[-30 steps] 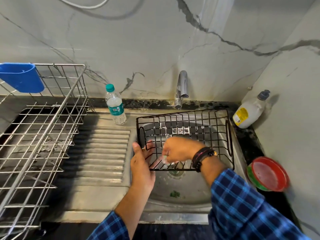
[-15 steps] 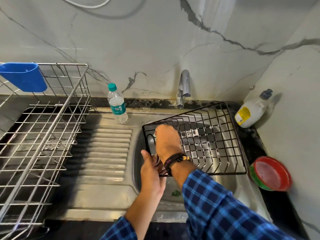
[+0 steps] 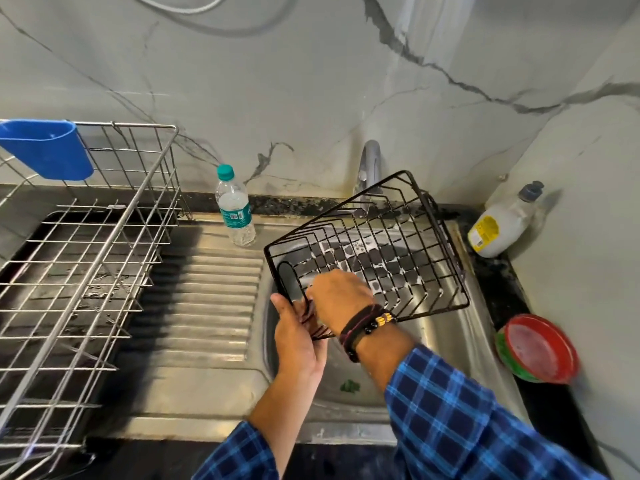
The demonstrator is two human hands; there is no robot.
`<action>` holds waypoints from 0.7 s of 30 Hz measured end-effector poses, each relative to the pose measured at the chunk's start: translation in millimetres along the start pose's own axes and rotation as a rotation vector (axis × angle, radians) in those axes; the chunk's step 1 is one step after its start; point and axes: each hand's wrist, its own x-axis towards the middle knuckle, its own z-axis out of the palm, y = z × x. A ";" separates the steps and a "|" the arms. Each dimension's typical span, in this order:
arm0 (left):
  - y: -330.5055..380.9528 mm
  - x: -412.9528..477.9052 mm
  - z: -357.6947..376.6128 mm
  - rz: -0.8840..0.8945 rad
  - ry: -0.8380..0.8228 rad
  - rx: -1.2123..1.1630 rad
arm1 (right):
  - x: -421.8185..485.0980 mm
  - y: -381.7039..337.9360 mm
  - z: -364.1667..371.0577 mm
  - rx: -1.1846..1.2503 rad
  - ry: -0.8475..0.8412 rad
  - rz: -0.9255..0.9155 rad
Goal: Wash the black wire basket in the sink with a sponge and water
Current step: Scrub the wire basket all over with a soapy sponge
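The black wire basket [image 3: 388, 244] is held tilted over the steel sink [image 3: 446, 355], its far corner raised in front of the tap [image 3: 370, 164]. Soap foam clings to its wires. My left hand [image 3: 298, 337] grips the basket's near left corner from below. My right hand [image 3: 337, 296], with dark bands on its wrist, is curled inside the basket near that corner; the sponge is hidden under its fingers, so I cannot tell whether it holds one. A green scrap [image 3: 349, 386] lies on the sink floor.
A steel dish rack [image 3: 86, 258] with a blue plastic cup [image 3: 45, 150] stands on the left. A water bottle [image 3: 235, 209] is on the ribbed drainboard [image 3: 211, 299]. A soap bottle [image 3: 502, 223] and red and green bowls [image 3: 536, 348] sit on the right counter.
The basket has been tipped and turned, its far right corner lifting towards the tap. My right hand moved from the basket's front edge to the inside near the left corner.
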 end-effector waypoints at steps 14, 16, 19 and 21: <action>47.2 -3.3 5.7 0.226 -0.006 0.106 | -23.1 76.4 -29.9 -0.443 -0.064 0.127; 50.8 -5.8 9.1 0.259 -0.024 0.133 | -18.6 75.9 -24.2 -0.309 -0.018 0.057; 57.7 -7.6 9.0 0.319 -0.071 0.194 | -13.7 81.3 -25.4 -0.264 0.022 0.021; 63.1 -7.4 9.5 0.363 -0.077 0.282 | -10.5 88.3 -35.4 -0.396 0.059 0.080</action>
